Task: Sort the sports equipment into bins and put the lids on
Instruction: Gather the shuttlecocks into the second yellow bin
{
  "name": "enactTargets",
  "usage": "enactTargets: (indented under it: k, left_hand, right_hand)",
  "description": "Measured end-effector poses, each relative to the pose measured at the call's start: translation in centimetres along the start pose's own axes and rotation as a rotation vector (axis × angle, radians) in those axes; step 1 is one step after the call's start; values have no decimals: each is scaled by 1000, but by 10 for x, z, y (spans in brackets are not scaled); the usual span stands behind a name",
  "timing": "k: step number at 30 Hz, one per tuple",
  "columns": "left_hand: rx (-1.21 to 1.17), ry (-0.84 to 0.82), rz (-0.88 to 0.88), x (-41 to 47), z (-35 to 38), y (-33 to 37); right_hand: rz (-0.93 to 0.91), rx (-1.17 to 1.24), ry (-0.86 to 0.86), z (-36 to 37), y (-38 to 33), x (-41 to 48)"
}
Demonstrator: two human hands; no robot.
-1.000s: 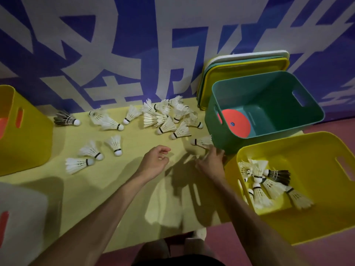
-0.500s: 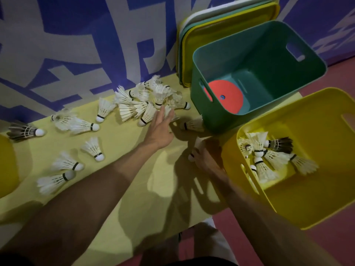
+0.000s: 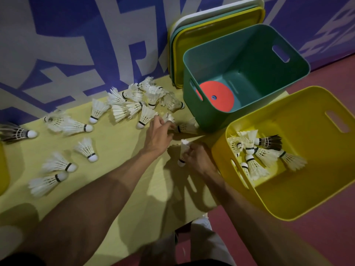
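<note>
Several white shuttlecocks lie scattered on a yellow mat [image 3: 115, 169], most in a pile [image 3: 138, 104] near the wall. My right hand [image 3: 197, 157] holds one white shuttlecock [image 3: 183, 152] just left of the yellow bin [image 3: 307, 189], which has several shuttlecocks inside [image 3: 255, 152], one of them dark. My left hand [image 3: 158, 134] reaches into the near edge of the pile, fingertips pinching a white shuttlecock [image 3: 169, 118]. A green bin [image 3: 207, 112] behind holds a red disc [image 3: 219, 96].
Stacked lids, white, green and yellow [image 3: 194, 33], lean against the blue and white wall behind the green bin. A dark shuttlecock [image 3: 15, 132] lies at the far left next to another yellow bin's edge [image 3: 2, 169]. Red floor lies to the right.
My view has moved closer. My left hand moved from the mat's middle into the pile and closed on a shuttlecock. My right hand picked one up near the green bin and drew it back.
</note>
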State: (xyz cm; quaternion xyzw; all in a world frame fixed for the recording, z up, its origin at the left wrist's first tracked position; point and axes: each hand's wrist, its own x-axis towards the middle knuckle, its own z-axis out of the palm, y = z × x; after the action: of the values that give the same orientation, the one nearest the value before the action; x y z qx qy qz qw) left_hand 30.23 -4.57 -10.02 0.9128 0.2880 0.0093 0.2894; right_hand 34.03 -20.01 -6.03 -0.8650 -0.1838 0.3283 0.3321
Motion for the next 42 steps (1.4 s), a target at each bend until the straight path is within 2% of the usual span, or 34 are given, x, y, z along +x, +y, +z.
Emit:
enactTargets:
  k: [4,8,11,17,22,26,29,35,38,42]
  left_hand:
    - [90,17,7,2,3,1]
    - [217,-47,-15,10,5,-2]
    - [203,-42,-73,11,2,-5]
    - [-188,-61,-177,-17,-5,-12]
    - [-456,175,-314,-44,-29,5]
    - [-703,331,-398,-53,-66,42]
    - [-750,404,-359,-60,-85,80]
    - [-922,426,-291,-74,-98,156]
    - [-961,350,-252,-81,-87,190]
    - [-945,216,-182,-86,-69,226]
  right_hand:
    - [-65,-98,37,-10,-7,-11]
    - [-136,-84,76,-17,-16,-21]
    - [-144,-57,86,-22,-25,-25]
    - [-248,-31,136,-29,-39,-31]
    - [-381,80,142,-42,-62,-34]
    - [-387,264,124,-75,-84,-42]
    - [-398,310,141,-107,-85,-39]
    - [-367,386,167,-171,-62,-31]
    - [-308,432,158,-200,-36,-26]
    - [-258,344,164,-229,7,-23]
